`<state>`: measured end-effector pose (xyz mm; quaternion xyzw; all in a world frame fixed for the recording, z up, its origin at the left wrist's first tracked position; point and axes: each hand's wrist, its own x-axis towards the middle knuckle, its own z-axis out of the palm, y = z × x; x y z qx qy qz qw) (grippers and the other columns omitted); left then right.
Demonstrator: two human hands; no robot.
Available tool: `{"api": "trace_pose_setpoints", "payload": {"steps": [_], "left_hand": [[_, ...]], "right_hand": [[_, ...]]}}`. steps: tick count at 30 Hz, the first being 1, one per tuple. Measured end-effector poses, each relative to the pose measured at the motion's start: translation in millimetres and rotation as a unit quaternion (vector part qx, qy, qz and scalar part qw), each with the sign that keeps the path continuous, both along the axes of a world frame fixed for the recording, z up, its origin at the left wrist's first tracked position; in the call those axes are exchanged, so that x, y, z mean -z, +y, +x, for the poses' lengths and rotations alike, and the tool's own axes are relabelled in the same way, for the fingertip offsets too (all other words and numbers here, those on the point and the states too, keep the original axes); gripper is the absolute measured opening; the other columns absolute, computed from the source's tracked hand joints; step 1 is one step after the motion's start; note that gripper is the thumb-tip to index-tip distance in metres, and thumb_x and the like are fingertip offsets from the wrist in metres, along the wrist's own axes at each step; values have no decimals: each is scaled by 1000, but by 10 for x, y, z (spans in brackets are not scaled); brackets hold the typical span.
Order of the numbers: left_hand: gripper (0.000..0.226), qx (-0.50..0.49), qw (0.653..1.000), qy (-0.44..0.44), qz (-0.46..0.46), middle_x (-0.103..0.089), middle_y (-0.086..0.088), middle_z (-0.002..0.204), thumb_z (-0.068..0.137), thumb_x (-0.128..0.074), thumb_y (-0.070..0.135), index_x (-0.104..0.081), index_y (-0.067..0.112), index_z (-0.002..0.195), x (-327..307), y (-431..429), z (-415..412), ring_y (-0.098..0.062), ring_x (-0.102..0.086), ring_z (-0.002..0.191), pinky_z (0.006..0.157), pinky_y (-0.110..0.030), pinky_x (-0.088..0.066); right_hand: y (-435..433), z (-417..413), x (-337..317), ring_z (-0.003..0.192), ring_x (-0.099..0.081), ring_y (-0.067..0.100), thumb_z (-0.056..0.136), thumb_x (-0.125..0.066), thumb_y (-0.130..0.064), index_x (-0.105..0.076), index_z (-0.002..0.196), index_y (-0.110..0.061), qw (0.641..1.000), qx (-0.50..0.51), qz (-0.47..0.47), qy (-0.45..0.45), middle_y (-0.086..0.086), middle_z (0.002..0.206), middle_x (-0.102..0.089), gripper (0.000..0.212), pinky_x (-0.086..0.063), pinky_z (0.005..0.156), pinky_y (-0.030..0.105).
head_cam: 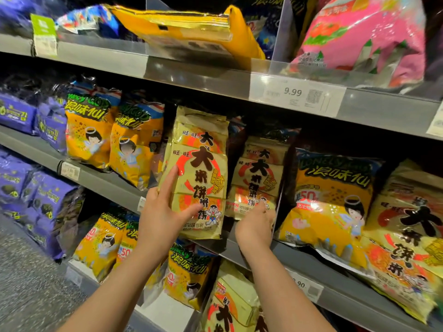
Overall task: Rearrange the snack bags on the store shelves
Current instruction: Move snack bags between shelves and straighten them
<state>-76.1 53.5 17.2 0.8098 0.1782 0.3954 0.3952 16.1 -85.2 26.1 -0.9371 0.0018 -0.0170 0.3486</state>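
Observation:
A pale yellow rice-cracker bag [203, 164] with big dark characters stands upright at the front of the middle shelf [107, 185]. My left hand [165, 209] grips its lower left edge, index finger up the front, thumb across the bottom. A second identical cracker bag [261, 173] stands just right of it, further back. My right hand [256, 226] reaches to that bag's lower edge and touches it with the fingertips; the fingers are partly hidden.
Orange bags with an angel cartoon [134, 149] stand left of the cracker bags, and a larger one [330, 202] to the right. Purple bags [48, 125] fill the far left. A pink bag [364, 37] and a flat yellow bag [191, 32] lie on the top shelf.

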Motion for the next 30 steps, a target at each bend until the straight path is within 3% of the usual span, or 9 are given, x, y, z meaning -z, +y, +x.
{"api": "trace_pose_setpoints", "payload": {"steps": [4, 7, 14, 16, 18, 22, 27, 30], "left_hand": [[94, -6, 1000, -4, 5, -50, -4, 111, 69, -74, 49, -14, 55, 141, 11, -18, -23, -10, -45, 93, 74, -24, -36], [94, -8, 1000, -9, 3, -49, -2, 113, 69, -74, 48, -15, 55, 141, 11, -19, -51, -6, -41, 94, 75, -23, -35], [93, -14, 1000, -21, 3, -48, -4, 110, 69, -76, 45, -16, 54, 140, -49, -26, -110, -8, -42, 90, 76, -24, -35], [93, -15, 1000, -23, 3, -47, -3, 111, 69, -76, 44, -17, 53, 140, -72, -35, -123, -8, -42, 88, 75, -24, -34], [93, -17, 999, -29, 3, -45, -2, 112, 69, -76, 43, -17, 53, 140, -83, -36, -139, -8, -41, 89, 75, -24, -34], [92, -26, 999, -33, 5, -45, -4, 113, 69, -76, 43, -17, 51, 140, -91, -4, -171, -11, -41, 92, 77, -26, -34], [93, -36, 999, -27, 8, -48, -11, 121, 69, -76, 42, -17, 49, 140, -64, 45, -231, -23, -47, 111, 80, -28, -35], [93, -34, 999, -30, 3, -48, -10, 119, 68, -76, 42, -16, 52, 138, -59, 38, -273, -22, -47, 108, 80, -28, -36]], "right_hand": [[3, 63, 87, 102, -53, 31, 88, -42, 8, -31, 135, -8, 999, 17, 27, -36, 12, 137, -32, 51, -43, 73, 36], [13, 68, 59, 106, -53, 31, 88, -43, 8, -35, 133, -4, 996, 30, 60, -53, 15, 134, -39, 48, -47, 82, 38], [-60, 3, -5, 79, -36, 13, 98, -38, -3, -33, 142, -8, 987, 22, 135, -81, 9, 104, -53, 44, -35, 69, 28], [-47, -27, -34, 80, -41, 14, 99, -40, -9, -34, 142, -10, 985, 15, 146, -93, 11, 113, -56, 44, -39, 71, 28], [-3, -91, -57, 94, -53, 19, 99, -41, -15, -35, 140, -11, 980, 0, 156, -121, 12, 125, -53, 42, -43, 76, 28], [80, -293, -40, 114, -54, 22, 98, -41, -21, -34, 140, -12, 971, -47, 170, -161, 9, 133, -45, 43, -47, 86, 30], [-102, -503, 27, 107, -56, 8, 98, -43, -25, -37, 139, -15, 967, -69, 182, -167, 3, 132, -47, 42, -38, 77, 11], [-162, -576, 64, 95, -51, -3, 97, -45, -24, -42, 135, -15, 962, -80, 206, -157, 0, 129, -50, 39, -37, 75, 7]]}}
